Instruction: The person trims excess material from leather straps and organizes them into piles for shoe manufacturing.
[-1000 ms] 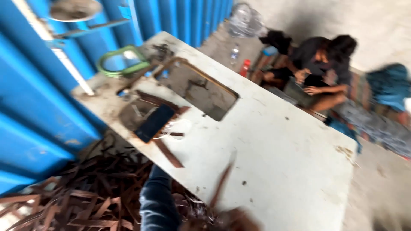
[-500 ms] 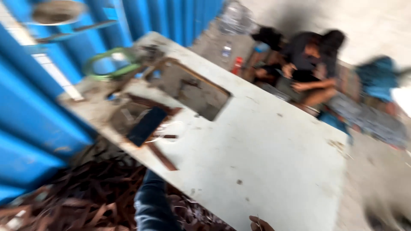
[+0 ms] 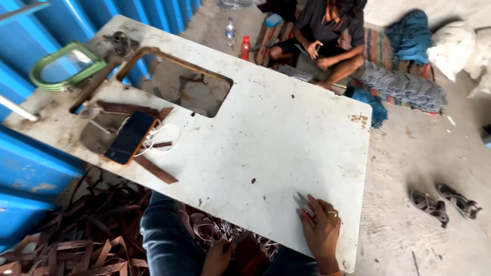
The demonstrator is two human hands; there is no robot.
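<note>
Two bare hands show at the lower edge of the frame. The right hand, lower right of centre, lies on the near rim of the white table with its fingers closed around small thread snips, whose metal tips point toward the upper left. The left hand sits lower, at bottom centre, below the table edge over the lap in blue jeans; it touches a brown leather piece, but whether the fingers close on it cannot be told. Left of centre on the table lie a dark phone, a white cable beside it, and a brown strap just below. A rectangular cut-out opens in the upper left of the tabletop. Brown leather scraps heap on the floor at lower left. Another person sits on the ground at top centre, well apart from the hands.
</note>
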